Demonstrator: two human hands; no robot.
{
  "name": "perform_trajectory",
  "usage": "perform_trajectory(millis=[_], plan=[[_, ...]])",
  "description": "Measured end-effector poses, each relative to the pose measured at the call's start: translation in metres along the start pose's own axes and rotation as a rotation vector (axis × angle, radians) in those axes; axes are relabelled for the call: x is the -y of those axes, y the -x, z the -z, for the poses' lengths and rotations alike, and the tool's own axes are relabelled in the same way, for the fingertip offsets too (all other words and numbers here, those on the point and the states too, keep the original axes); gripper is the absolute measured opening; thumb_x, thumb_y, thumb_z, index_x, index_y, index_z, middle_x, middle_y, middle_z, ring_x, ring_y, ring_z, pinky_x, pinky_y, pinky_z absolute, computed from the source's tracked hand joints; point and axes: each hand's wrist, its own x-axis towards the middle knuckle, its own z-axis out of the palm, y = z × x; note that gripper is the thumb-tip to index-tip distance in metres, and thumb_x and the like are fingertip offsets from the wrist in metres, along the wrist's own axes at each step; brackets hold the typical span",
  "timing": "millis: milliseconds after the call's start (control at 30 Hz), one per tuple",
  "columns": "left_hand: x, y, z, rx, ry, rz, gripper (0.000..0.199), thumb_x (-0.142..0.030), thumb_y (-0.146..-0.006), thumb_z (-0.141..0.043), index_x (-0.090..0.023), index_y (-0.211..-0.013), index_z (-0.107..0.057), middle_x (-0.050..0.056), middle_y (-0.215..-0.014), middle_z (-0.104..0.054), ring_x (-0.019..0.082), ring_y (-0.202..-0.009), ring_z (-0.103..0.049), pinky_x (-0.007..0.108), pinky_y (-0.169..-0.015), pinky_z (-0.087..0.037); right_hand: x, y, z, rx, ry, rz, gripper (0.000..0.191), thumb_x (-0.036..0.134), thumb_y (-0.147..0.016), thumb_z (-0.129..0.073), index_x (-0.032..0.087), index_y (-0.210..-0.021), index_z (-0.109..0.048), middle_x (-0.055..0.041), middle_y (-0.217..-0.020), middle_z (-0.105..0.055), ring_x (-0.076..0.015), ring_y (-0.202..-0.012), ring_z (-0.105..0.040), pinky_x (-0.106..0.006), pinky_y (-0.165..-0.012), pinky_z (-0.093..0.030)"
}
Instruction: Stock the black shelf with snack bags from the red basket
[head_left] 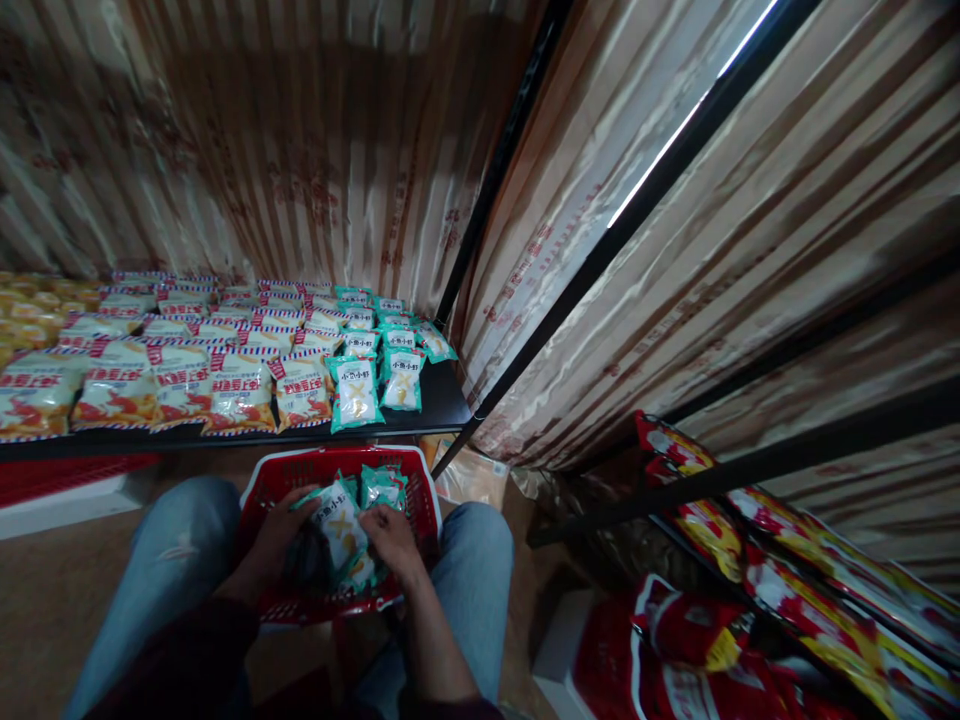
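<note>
Between my knees sits a red shopping basket [415, 464] with a white rim, holding several green-and-white snack bags. My left hand [279, 530] grips one green-and-white snack bag [339, 520] at its left edge, over the basket. On the same bag's right edge, my right hand [391, 538] is closed with bent fingers. Another green snack bag [382, 487] lies in the basket behind it. Part of the basket's inside is hidden by my hands and the held bag.
Ahead is a black shelf [446, 395] with rows of cream snack bags [238, 390] and, at its right end, green snack bags [355, 390]. A black post [510, 375] rises at its corner. To the right stand red-and-yellow packets [795, 590] and another red basket [611, 650].
</note>
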Motion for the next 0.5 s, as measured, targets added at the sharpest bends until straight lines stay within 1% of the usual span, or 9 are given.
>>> perform_trajectory(millis=[67, 133, 167, 200, 267, 333, 400, 500], plan=[[-0.003, 0.000, -0.001, 0.030, -0.037, -0.019, 0.044, -0.039, -0.049, -0.078, -0.018, -0.086, -0.065, 0.002, -0.075, -0.070, 0.023, -0.074, -0.065, 0.032, -0.067, -0.050, 0.001, 0.001, 0.000, 0.021, 0.060, 0.045, 0.022, 0.043, -0.068, -0.068, 0.021, -0.070, -0.067, 0.0036, -0.059, -0.059, -0.0132, -0.059, -0.053, -0.024, -0.060, -0.037], [-0.004, -0.001, -0.003, 0.094, -0.045, 0.000, 0.044, -0.039, -0.049, -0.077, -0.018, -0.086, -0.064, 0.002, -0.072, -0.069, 0.022, -0.071, -0.065, 0.032, -0.066, -0.050, 0.003, 0.003, -0.001, 0.028, 0.065, 0.057, 0.030, 0.046, -0.070, -0.067, 0.023, -0.089, -0.069, 0.0032, -0.062, -0.062, -0.0154, -0.061, -0.056, -0.026, -0.062, -0.039], [-0.004, -0.002, -0.004, 0.125, -0.045, 0.017, 0.046, -0.039, -0.049, -0.078, -0.018, -0.087, -0.064, 0.002, -0.071, -0.069, 0.022, -0.070, -0.065, 0.033, -0.065, -0.050, 0.004, 0.004, -0.001, 0.035, 0.050, 0.056, 0.035, 0.047, -0.070, -0.067, 0.024, -0.097, -0.068, 0.0025, -0.066, -0.064, -0.0168, -0.065, -0.058, -0.027, -0.064, -0.040], [-0.005, -0.004, -0.006, 0.150, -0.048, 0.029, 0.048, -0.038, -0.048, -0.078, -0.017, -0.089, -0.064, 0.002, -0.071, -0.069, 0.022, -0.069, -0.065, 0.032, -0.064, -0.050, 0.005, 0.005, -0.001, 0.049, 0.024, 0.052, 0.039, 0.049, -0.070, -0.067, 0.025, -0.101, -0.067, 0.0015, -0.070, -0.065, -0.0182, -0.069, -0.060, -0.028, -0.067, -0.041], [-0.006, -0.005, -0.009, 0.175, -0.063, 0.038, 0.052, -0.037, -0.048, -0.079, -0.017, -0.093, -0.063, 0.002, -0.071, -0.068, 0.021, -0.067, -0.064, 0.032, -0.063, -0.049, 0.008, 0.007, -0.001, 0.107, -0.039, 0.070, 0.039, 0.052, -0.073, -0.064, 0.025, -0.100, -0.067, 0.0002, -0.081, -0.067, -0.0201, -0.079, -0.061, -0.029, -0.072, -0.042], [-0.009, -0.004, -0.013, 0.169, -0.088, 0.032, 0.057, -0.037, -0.048, -0.079, -0.017, -0.098, -0.061, 0.002, -0.072, -0.068, 0.021, -0.066, -0.064, 0.031, -0.062, -0.049, 0.011, 0.008, 0.000, 0.172, -0.053, 0.110, 0.037, 0.055, -0.075, -0.059, 0.024, -0.095, -0.068, 0.0002, -0.085, -0.067, -0.0197, -0.081, -0.060, -0.028, -0.074, -0.042], [-0.014, 0.000, -0.018, 0.144, -0.102, 0.029, 0.061, -0.038, -0.050, -0.078, -0.017, -0.103, -0.059, 0.002, -0.073, -0.068, 0.020, -0.066, -0.064, 0.030, -0.062, -0.049, 0.014, 0.008, 0.001, 0.197, -0.005, 0.133, 0.040, 0.058, -0.077, -0.055, 0.022, -0.088, -0.067, 0.0001, -0.081, -0.065, -0.0179, -0.076, -0.057, -0.027, -0.070, -0.042], [-0.020, 0.006, -0.026, 0.095, -0.075, 0.012, 0.059, -0.043, -0.055, -0.075, -0.015, -0.104, -0.058, 0.003, -0.074, -0.068, 0.020, -0.068, -0.064, 0.031, -0.064, -0.050, 0.015, 0.007, 0.000, 0.157, 0.041, 0.104, 0.045, 0.061, -0.077, -0.052, 0.018, -0.082, -0.063, 0.0001, -0.074, -0.060, -0.0151, -0.069, -0.053, -0.025, -0.064, -0.040]])
